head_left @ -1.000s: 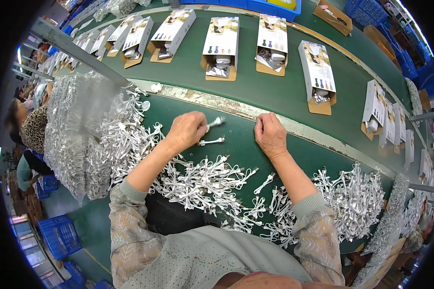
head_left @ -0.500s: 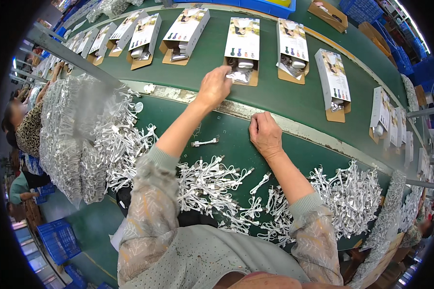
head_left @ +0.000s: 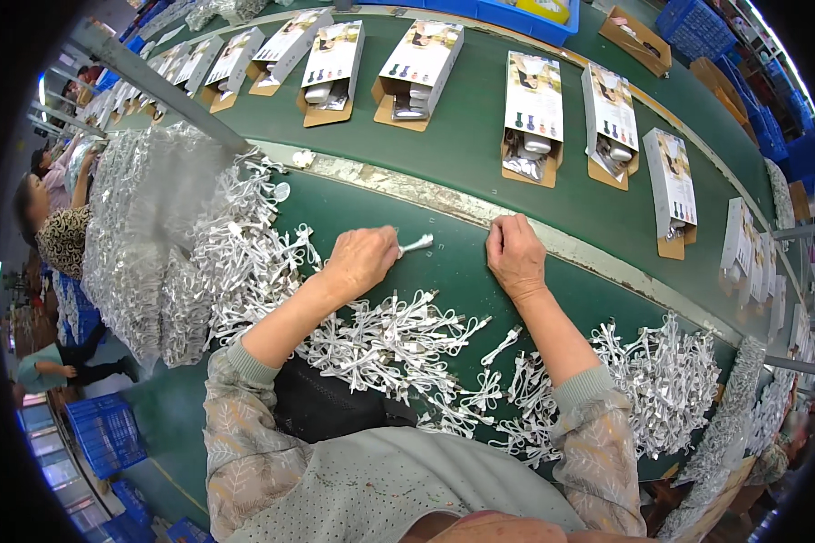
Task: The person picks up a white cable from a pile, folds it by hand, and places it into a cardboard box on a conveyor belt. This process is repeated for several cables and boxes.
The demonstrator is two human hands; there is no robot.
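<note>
My left hand is over the green worktop, its fingers pinched on one end of a short white USB cable; the other end sticks out to the right. My right hand rests by the worn metal rail, fingers curled closed; what they hold, if anything, is hidden. Below my left hand spreads a pile of white cables. A single white cable lies apart, below my right hand. Beyond the rail, an open white box shows a white piece and a silvery bag in its mouth.
More open boxes stand along the green belt. Clear bags of cables are stacked at left, beside a slanting metal post. Another cable heap lies at right. A blue bin sits at the back. Co-workers are at far left.
My left hand has come back from the box onto the worktop and closed on the lone cable. The boxes have shifted to the right. My right hand stays by the rail.
</note>
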